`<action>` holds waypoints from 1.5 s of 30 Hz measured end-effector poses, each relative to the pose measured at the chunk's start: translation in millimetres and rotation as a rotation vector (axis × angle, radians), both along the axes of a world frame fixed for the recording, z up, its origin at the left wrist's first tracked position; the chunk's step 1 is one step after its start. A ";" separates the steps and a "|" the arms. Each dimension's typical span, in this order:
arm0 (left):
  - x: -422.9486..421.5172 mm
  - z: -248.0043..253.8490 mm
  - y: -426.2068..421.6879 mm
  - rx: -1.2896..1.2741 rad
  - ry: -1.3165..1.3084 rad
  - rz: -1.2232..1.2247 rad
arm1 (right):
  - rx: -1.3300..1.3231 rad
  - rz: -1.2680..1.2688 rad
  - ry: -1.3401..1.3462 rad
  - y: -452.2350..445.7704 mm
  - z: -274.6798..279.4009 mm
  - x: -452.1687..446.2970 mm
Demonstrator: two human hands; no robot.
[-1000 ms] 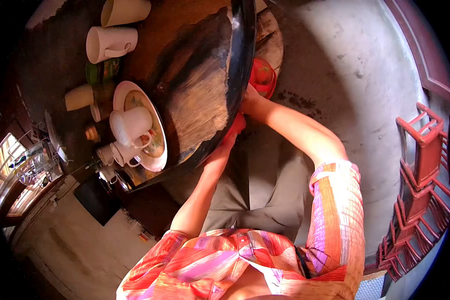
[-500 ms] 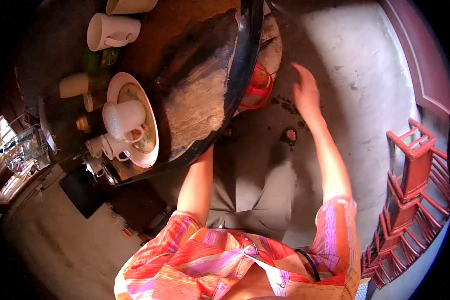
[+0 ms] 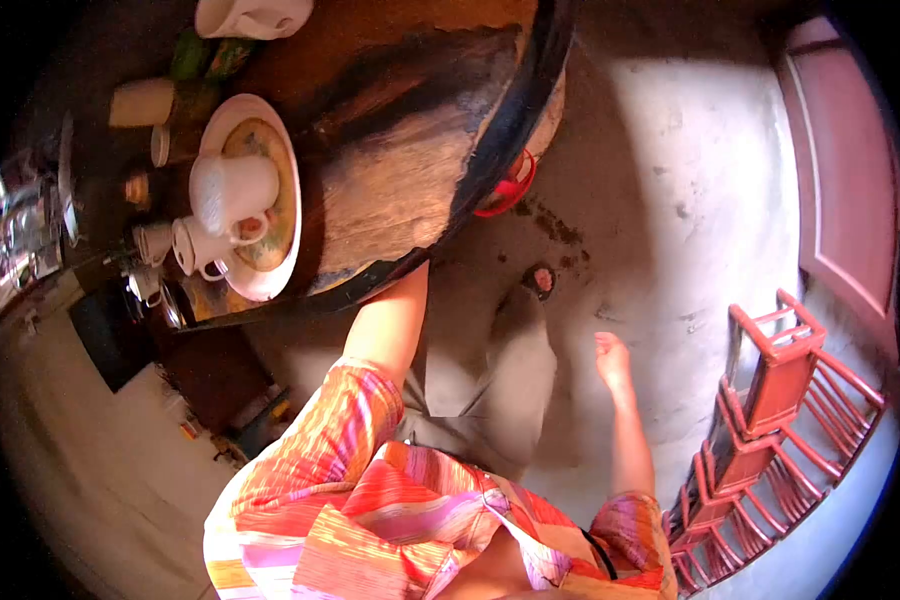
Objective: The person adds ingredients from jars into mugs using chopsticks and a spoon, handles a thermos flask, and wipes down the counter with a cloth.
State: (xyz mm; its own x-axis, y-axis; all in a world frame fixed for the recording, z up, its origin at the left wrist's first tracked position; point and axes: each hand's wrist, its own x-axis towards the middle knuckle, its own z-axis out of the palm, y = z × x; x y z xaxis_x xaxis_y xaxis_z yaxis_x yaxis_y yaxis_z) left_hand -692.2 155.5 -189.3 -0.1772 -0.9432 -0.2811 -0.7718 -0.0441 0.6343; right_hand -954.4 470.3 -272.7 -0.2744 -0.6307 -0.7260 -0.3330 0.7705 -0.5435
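My left forearm point(image 3: 389, 315) reaches beneath the rim of a round wooden table point(image 3: 400, 190). The tabletop hides the hand, so what it touches or holds does not show. My right hand point(image 3: 612, 361) hangs over the concrete floor, well apart from the table. Its fingers look loosely curled, and nothing is visible in them. Nearest the left arm on the tabletop is an oval tray point(image 3: 287, 238) carrying a white mug point(image 3: 232, 190). Smaller white cups point(image 3: 192, 245) lie beside it. Past the table's edge, a red container point(image 3: 510, 190) is partly covered by the tabletop.
Another white mug point(image 3: 255, 17) and a pale cup point(image 3: 142, 103) are at the table's far side. Stacked reddish-brown chairs point(image 3: 776, 385) stand on the right, below a pinkish door panel point(image 3: 850, 150). Dark wet spots point(image 3: 555, 228) mark the floor point(image 3: 680, 200) near my foot.
My right hand has moved back toward my body, away from the red container, and its fingers look more curled. The view has shifted; my left arm still goes under the table.
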 end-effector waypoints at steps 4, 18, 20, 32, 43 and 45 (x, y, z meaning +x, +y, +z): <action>-7.8 -8.4 -0.3 -0.053 -0.046 -0.086 | -0.069 0.020 -0.133 -46.1 61.5 11.4; 192.2 186.9 100.9 0.336 0.100 -0.328 | -0.174 0.350 0.234 -181.1 310.1 40.8; 276.0 225.6 77.9 0.377 -0.110 -0.054 | -0.219 0.388 0.205 -205.6 343.2 106.2; 702.8 164.7 -1.4 0.118 0.870 1.435 | -0.132 0.625 -0.112 -275.1 435.8 473.0; 772.2 126.4 -35.7 0.382 1.138 1.134 | -0.114 0.713 0.021 -312.4 453.8 527.8; 764.0 138.3 -37.1 0.467 1.080 1.142 | -0.186 0.736 0.060 -327.3 473.2 551.6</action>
